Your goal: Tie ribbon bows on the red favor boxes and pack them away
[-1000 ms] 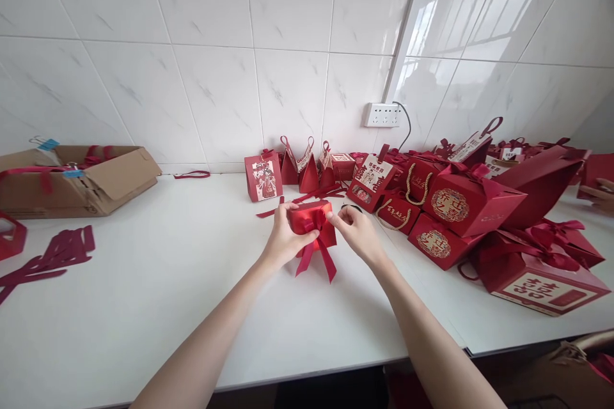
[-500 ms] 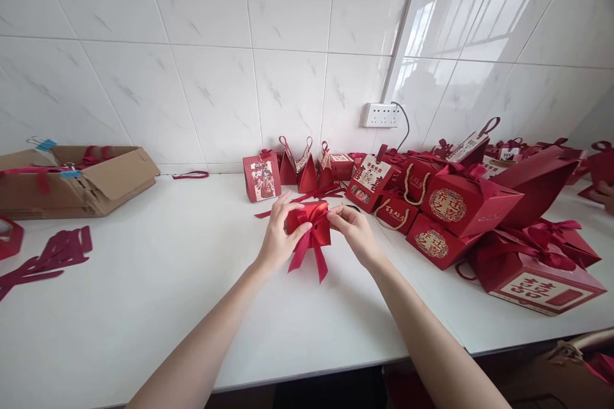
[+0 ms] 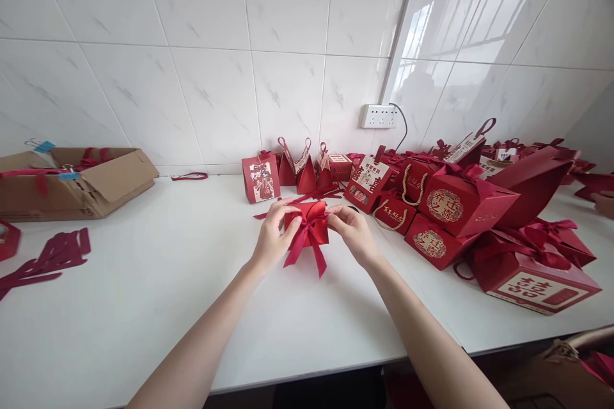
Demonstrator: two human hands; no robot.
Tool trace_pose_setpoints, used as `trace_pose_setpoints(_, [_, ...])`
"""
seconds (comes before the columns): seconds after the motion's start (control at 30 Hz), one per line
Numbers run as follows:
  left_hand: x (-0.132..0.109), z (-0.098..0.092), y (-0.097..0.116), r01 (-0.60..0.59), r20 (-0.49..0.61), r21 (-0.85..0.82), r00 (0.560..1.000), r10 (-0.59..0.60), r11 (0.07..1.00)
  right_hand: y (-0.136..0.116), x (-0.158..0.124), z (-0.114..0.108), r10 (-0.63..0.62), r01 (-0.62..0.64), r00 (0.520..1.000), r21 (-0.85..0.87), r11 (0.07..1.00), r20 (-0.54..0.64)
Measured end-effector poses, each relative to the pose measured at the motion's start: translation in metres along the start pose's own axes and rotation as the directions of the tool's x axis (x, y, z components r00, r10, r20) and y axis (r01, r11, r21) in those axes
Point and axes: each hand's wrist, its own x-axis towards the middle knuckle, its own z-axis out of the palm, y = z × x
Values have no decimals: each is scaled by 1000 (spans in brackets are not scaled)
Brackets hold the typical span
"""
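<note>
A small red gift box (image 3: pixel 320 236) rests on the white table between my hands. A crimson ribbon (image 3: pixel 315 250) is tied in a bow on its top, with two tails hanging down toward me. My left hand (image 3: pixel 275 233) pinches the bow's left loop at the box's left side. On the opposite side, the fingertips of my right hand (image 3: pixel 349 230) are closed on the right loop of the same ribbon. The knot shows in the middle of the bow; part of the box is hidden by my fingers and the ribbon.
Many red gift boxes (image 3: pixel 472 204) crowd the right side, with several small ones (image 3: pixel 261 179) along the wall. At left stand an open cardboard box (image 3: pixel 115 182) and a pile of cut ribbons (image 3: pixel 62 252). Another person's hand (image 3: pixel 605 203) shows at the far right edge.
My left fingers have moved from spread beside the bow to closed on its left loop. The loops look pulled more outward. The other person's hand at far right has shifted slightly.
</note>
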Motion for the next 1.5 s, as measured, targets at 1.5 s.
trace_pose_setpoints(1.5, [-6,13,0,286,-219,-236,916,-338,929,8,2,6,179,-188,982,384,904,59])
